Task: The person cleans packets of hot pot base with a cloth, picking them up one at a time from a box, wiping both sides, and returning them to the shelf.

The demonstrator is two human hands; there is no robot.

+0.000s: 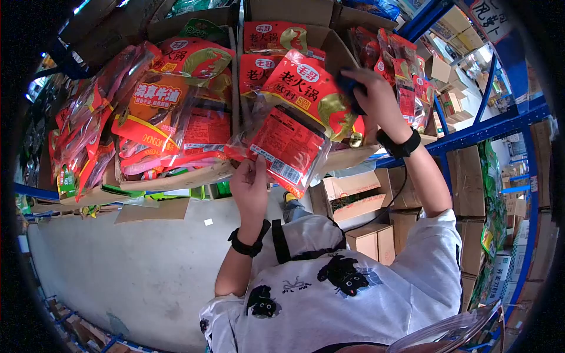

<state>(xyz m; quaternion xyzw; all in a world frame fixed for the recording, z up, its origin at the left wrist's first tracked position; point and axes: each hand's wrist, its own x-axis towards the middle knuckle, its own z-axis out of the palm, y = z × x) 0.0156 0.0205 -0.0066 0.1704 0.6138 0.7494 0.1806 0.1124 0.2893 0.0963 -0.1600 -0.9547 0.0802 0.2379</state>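
My left hand point(250, 185) pinches the lower left edge of a red hot pot seasoning packet point(288, 138), its fingers partly hidden. The packet is tilted, with a gold emblem at the top and a printed label with a barcode near its bottom edge. Beside the packet's upper right edge, my right hand point(379, 103) is closed around a dark handheld device point(351, 91), whose kind I cannot make out. Behind the held packet, similar red packets point(265, 36) stand in a cardboard box point(338, 50). Both wrists wear black bands.
More seasoning packets fill boxes at left point(150, 109) and right point(406, 76). A blue metal rack beam point(500, 126) runs along the right. Below are an open carton point(356, 197) and a black cable point(402, 191). Grey floor point(135, 265) lies at lower left.
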